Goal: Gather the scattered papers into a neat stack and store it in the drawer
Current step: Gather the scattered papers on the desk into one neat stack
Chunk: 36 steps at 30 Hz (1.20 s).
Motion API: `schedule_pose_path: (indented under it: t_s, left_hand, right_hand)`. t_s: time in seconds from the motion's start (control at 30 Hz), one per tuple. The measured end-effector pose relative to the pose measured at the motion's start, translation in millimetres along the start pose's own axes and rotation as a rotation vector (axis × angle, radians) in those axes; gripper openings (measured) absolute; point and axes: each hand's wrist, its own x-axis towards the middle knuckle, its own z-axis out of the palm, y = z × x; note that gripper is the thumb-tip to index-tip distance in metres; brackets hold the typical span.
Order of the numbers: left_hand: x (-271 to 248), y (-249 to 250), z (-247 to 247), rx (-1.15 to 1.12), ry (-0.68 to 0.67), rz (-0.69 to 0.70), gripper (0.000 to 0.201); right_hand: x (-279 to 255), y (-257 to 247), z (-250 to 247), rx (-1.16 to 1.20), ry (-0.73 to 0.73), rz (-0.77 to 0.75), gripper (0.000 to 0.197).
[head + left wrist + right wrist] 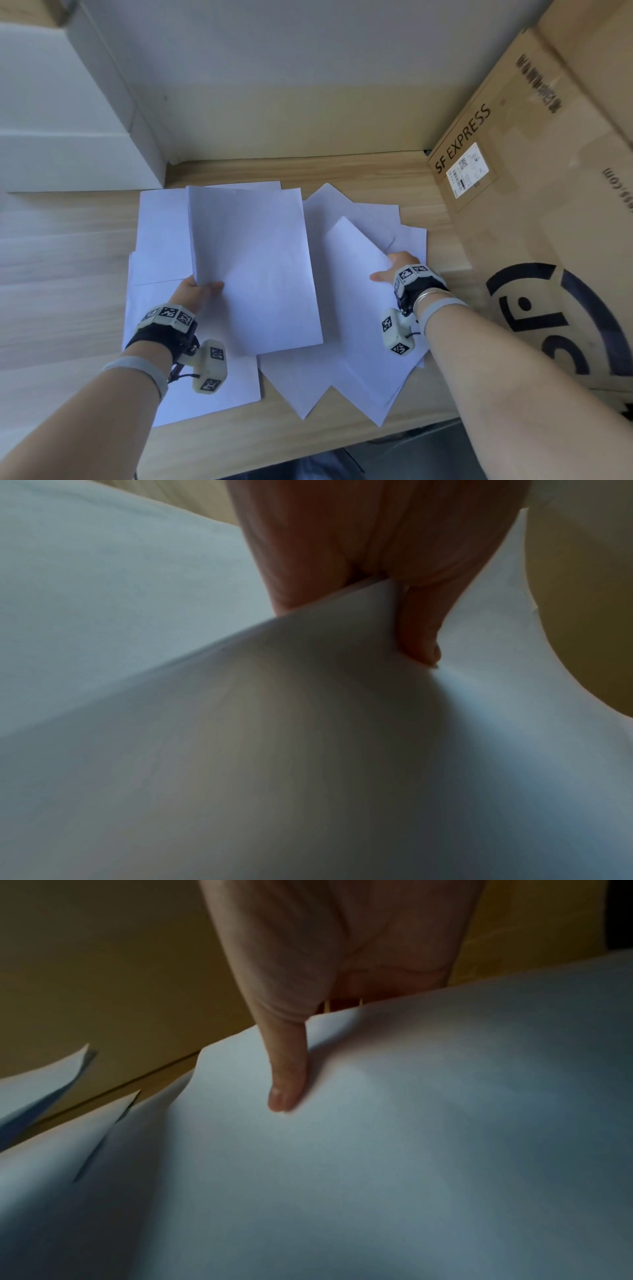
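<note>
White paper sheets lie scattered and overlapping on the wooden desk [68, 260]. My left hand [200, 289] pinches the left edge of a lifted bundle of sheets [257, 267], thumb on top; in the left wrist view the thumb [419, 631] presses on that bundle [308, 723]. My right hand [390, 270] grips the right edge of a tilted sheet [356, 274] over the right-hand pile [342, 383]. The right wrist view has the thumb [286, 1074] on top of the sheet [411, 1137], with the other fingers hidden under it. No drawer is in view.
A large cardboard box [548, 192] marked SF EXPRESS stands against the desk's right side, close to my right arm. A white box [61, 137] sits at the back left. A grey wall [291, 85] closes the back. The desk's front edge [308, 455] runs below the papers.
</note>
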Motion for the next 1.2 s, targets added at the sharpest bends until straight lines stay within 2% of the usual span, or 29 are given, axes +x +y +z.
schedule_pose_path:
  t_s: [0.1,0.27,0.5,0.63,0.73,0.9,1.0,1.07,1.2]
  left_hand:
    - [-3,-3,-2,0.004,-0.004,-0.01,0.016]
    - [-8,-8,-4,-0.011,-0.007,-0.011,0.014]
    - [-10,-13,-6,-0.039,-0.004,-0.007,0.013]
    - [-10,-14,-12,-0.023,-0.001,-0.004,0.015]
    - [-12,-13,-18,-0.019,0.006,0.001,0.015]
    - [-12,-11,-27,0.063,0.012,-0.023,0.03]
    - [-13,-11,-32,0.122,0.041,-0.038,0.041]
    - [-13,-12,-33,0.122,0.042,-0.045,0.044]
    - [-12,-12,-33,0.137,0.039,-0.051,0.043]
  right_hand:
    - [-5,-14,18,-0.101,0.023,-0.034,0.081]
    - [-6,-22,41,-0.133,0.077,-0.077,0.065]
    - [-9,-20,45,0.043,0.097,-0.142,0.061]
    - [-14,-19,40,0.031,0.049,-0.11,0.058]
    - [-15,-10,32,0.138,0.089,-0.106,0.047]
    - [-16,3,9,0.337,0.314,-0.091,0.015]
    - [-22,7,-2,0.491,0.434,-0.056,0.018]
    - [-27,2,-7,0.576,0.455,-0.052,0.023]
    - [-39,-29,3,0.549,0.294,-0.059,0.034]
